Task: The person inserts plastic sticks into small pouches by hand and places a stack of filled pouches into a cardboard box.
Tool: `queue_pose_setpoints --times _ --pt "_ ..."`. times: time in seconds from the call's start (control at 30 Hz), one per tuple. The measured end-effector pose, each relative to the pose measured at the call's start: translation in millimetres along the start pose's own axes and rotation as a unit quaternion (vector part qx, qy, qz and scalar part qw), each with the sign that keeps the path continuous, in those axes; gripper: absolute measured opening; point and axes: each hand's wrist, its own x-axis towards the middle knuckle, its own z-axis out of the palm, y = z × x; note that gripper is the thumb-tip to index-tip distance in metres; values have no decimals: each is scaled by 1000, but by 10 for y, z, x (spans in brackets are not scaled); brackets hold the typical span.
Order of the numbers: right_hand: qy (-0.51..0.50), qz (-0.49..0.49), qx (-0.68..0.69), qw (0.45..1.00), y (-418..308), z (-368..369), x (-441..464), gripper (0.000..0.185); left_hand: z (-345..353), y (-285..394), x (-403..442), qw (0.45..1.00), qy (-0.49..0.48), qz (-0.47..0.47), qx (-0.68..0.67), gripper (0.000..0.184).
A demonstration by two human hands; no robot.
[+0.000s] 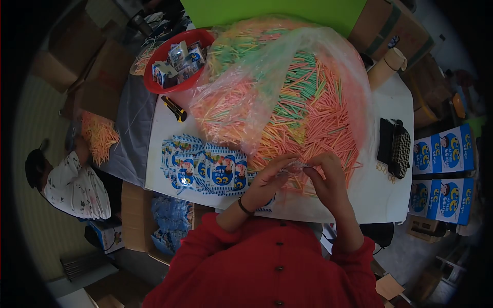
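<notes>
Both my hands meet in front of the large pile of pink, orange and green sticks (328,110), over its near edge. My left hand (269,180) is closed round a small clear packet (295,166). The fingers of my right hand (326,177) pinch the packet's right side. What lies inside the packet is too small to make out. Left of my left hand, blue and white printed packets (221,167) lie in an overlapping heap on the white table (177,107). Clear plastic film (246,87) partly covers the sticks.
A red bowl (149,77) of packets stands at the back left, near a yellow and black cutter (174,108). A tan flask (387,66) and a patterned pouch (400,149) are on the right. Another person (77,185) sits left, beside more sticks (97,137).
</notes>
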Motion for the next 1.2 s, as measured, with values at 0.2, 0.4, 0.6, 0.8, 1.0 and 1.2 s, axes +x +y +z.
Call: queue_pose_setpoints --times 0.2,0.4,0.6,0.8,1.0,1.2 --pt "-31 -66 -26 997 -161 -40 -197 19 -91 295 -433 986 68 -57 143 48" --pt "185 192 91 959 307 -396 -625 10 -712 608 -552 782 176 -3 597 52" --pt "62 73 -165 982 364 -437 -650 22 -520 571 -588 554 183 94 807 41" --pt "-111 -110 -298 942 355 223 -329 42 -144 311 -632 611 28 -57 789 51" --pt "-169 -161 -297 926 498 436 -48 34 -122 309 -606 611 60 -73 786 58" --pt "-120 -183 -312 925 664 463 -186 29 -105 200 -613 600 88 -86 791 59"
